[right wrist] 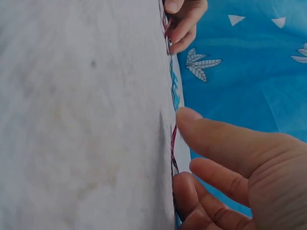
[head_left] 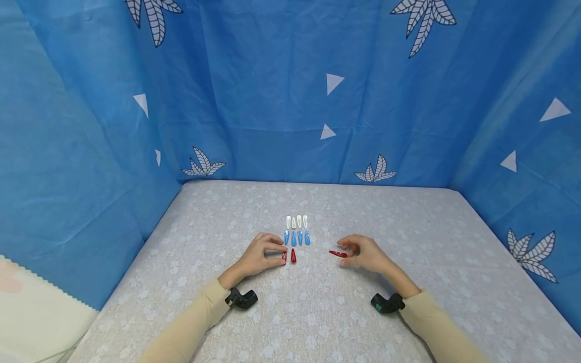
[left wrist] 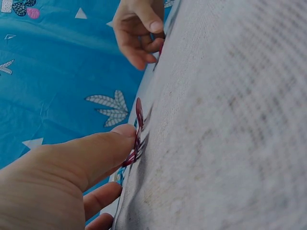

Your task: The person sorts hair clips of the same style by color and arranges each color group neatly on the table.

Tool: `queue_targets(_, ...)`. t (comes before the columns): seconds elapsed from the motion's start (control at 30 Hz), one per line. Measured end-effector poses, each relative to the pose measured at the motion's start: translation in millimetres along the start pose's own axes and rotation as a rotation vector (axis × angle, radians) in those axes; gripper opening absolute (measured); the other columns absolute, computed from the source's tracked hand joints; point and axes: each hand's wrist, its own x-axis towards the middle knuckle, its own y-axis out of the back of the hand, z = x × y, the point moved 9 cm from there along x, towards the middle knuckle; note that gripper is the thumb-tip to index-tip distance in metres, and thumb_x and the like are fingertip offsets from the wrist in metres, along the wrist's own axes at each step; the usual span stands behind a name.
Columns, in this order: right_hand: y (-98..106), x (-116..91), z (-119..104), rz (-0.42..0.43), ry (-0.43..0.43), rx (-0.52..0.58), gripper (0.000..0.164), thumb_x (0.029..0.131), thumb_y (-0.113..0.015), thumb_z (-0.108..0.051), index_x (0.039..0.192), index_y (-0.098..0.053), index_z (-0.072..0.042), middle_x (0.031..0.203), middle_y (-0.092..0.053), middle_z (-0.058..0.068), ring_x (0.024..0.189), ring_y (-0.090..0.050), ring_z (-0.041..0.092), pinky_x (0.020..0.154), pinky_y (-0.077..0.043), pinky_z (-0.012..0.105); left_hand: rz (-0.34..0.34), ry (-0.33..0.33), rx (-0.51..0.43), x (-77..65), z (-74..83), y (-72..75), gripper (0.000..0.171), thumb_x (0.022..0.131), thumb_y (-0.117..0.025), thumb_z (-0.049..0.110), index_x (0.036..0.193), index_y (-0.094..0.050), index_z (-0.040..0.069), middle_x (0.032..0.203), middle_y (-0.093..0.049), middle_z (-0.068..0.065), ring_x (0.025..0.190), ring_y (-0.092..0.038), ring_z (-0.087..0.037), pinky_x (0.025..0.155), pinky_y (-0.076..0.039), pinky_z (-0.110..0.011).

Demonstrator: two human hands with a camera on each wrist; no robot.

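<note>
My left hand (head_left: 260,255) pinches a red hair clip (head_left: 284,256) at the table surface, thumb at its near end and forefinger at its far end. Just right of it lies another red hair clip (head_left: 293,256). In the left wrist view the thumb (left wrist: 125,131) is beside the red clips, and the other fingers are partly hidden. Over on the right, a red hair clip (head_left: 337,253) lies slanted between the spread thumb and fingers of my right hand (head_left: 366,254). The right wrist view shows that clip (right wrist: 173,141) edge-on, with the thumb (right wrist: 189,119) apart from the fingers.
Behind the red clips lie a row of several blue hair clips (head_left: 300,238) and, farther back, a row of several white ones (head_left: 299,221). A pale patterned cloth covers the table (head_left: 317,317). Blue curtains (head_left: 281,101) stand at the back and sides.
</note>
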Motion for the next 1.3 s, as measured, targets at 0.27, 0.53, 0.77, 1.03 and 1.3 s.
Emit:
queue_targets(0.27,-4.6,-1.3,-0.5,0.002,-0.012,0.02,0.048,0.074,-0.086,-0.015,0.116,-0.067,-0.001,0.098,-0.065,0.008,0.076,-0.059,0.012,0.064,-0.049,0.022,0.001,-0.002,-0.001,0.6,0.6,-0.3,0.028,0.08,-0.081,0.025,0.105,-0.078,0.012,0.118,-0.066,-0.005,0.117,-0.051,-0.026,0.1,-0.043,-0.05)
queue_targets(0.53,-11.7,0.7,2.4,-0.028,-0.02,0.05,0.048,0.076,-0.084,-0.013,0.119,-0.065,0.001,0.094,-0.063,0.008,0.076,-0.059,0.01,0.064,-0.051,0.022,0.004,0.001,0.006,-0.3,0.1,-0.4,0.028,0.08,-0.081,0.025,0.105,-0.078,0.011,0.118,-0.065,-0.006,0.117,-0.051,-0.027,0.099,-0.043,-0.05)
queue_targets(0.77,-17.3,4.6,-1.8,-0.089,0.002,0.048,0.054,0.078,-0.081,-0.009,0.127,-0.06,0.004,0.093,-0.062,0.007,0.073,-0.056,0.008,0.061,-0.049,0.02,0.006,0.004,0.006,-1.8,-0.4,1.5,0.028,0.08,-0.081,0.024,0.105,-0.078,0.011,0.118,-0.066,-0.006,0.117,-0.051,-0.028,0.1,-0.044,-0.051)
queue_targets(1.03,-18.9,6.4,-1.8,-0.117,-0.009,0.041,0.055,0.08,-0.08,-0.01,0.129,-0.059,0.003,0.091,-0.062,0.006,0.071,-0.055,0.009,0.062,-0.05,0.021,0.011,-0.002,0.007,-1.3,0.7,3.5,0.028,0.079,-0.081,0.024,0.103,-0.078,0.011,0.117,-0.066,-0.006,0.116,-0.052,-0.027,0.099,-0.044,-0.051)
queue_targets(1.3,-18.5,7.6,-2.3,-0.11,0.002,0.017,0.053,0.081,-0.079,-0.011,0.128,-0.06,0.002,0.088,-0.062,0.003,0.067,-0.053,0.008,0.061,-0.049,0.021,0.013,-0.002,0.002,0.5,0.5,2.9,0.028,0.079,-0.081,0.023,0.104,-0.078,0.01,0.117,-0.066,-0.006,0.117,-0.051,-0.027,0.1,-0.044,-0.05)
